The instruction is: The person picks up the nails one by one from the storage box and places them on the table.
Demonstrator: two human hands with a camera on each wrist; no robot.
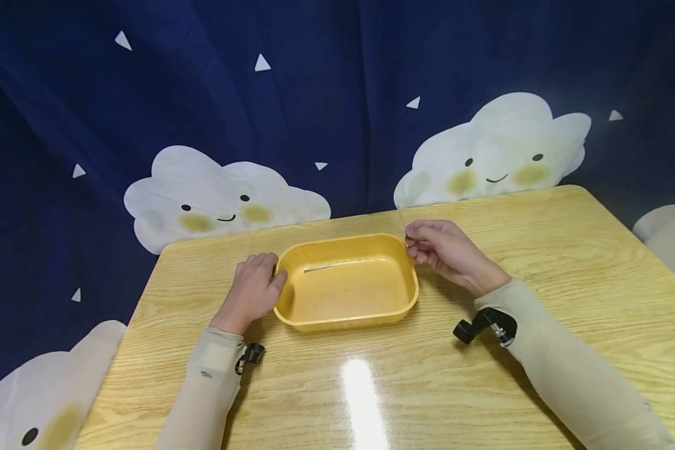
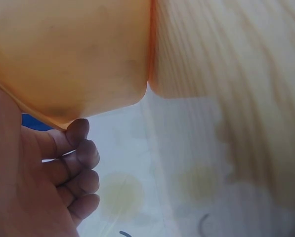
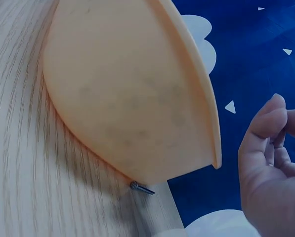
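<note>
A yellow plastic basin [image 1: 345,320] sits on the wooden table between both hands. My left hand [image 1: 251,289] holds its left end, thumb over the rim and fingers curled against the outer wall, seen also in the left wrist view. Just beyond the basin's right end, my right hand [image 1: 441,253] pinches a thin rod [image 1: 402,217] between thumb and fingertips, pointing up and away. A slim metallic rod [image 1: 318,268] lies on the basin floor toward the back left. In the right wrist view, a small screw-like metal piece [image 3: 142,188] shows at the basin's base.
The wooden table [image 1: 484,387] reaches back to a dark blue curtain [image 1: 326,94] printed with white clouds and triangles. A bright light reflection [image 1: 362,400] crosses the tabletop in front of the basin. Small black camera mounts [image 1: 486,325] sit on both sleeves.
</note>
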